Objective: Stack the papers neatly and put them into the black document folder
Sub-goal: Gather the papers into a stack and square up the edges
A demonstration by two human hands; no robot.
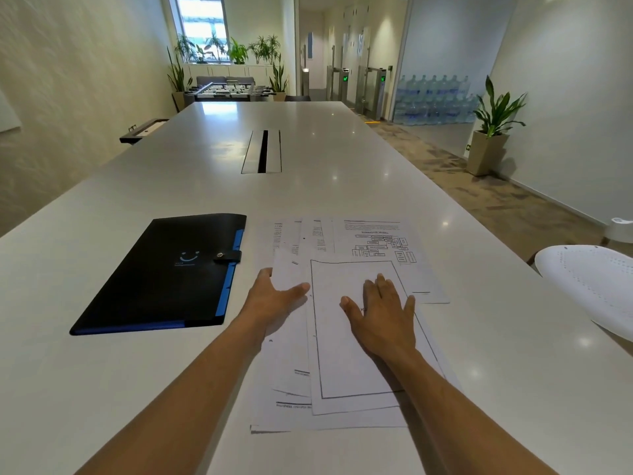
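Several white printed papers [346, 365] lie fanned and overlapping on the white table [171, 186], in front of me. The top sheet shows a large empty rectangle. A sheet with a diagram [383, 248] sticks out at the far right. The black document folder [161, 279], with blue edges and a snap strap, lies closed to the left of the papers. My left hand [274, 299] rests at the papers' left edge, fingers under or against a sheet, thumb on top. My right hand [383, 313] lies flat on the top sheet, fingers spread.
A white perforated chair back [589, 282] stands at the table's right edge. A cable slot [263, 151] is set into the table's middle farther away. Beyond the table are a foosball table [227, 90], potted plants and stacked water bottles [435, 99].
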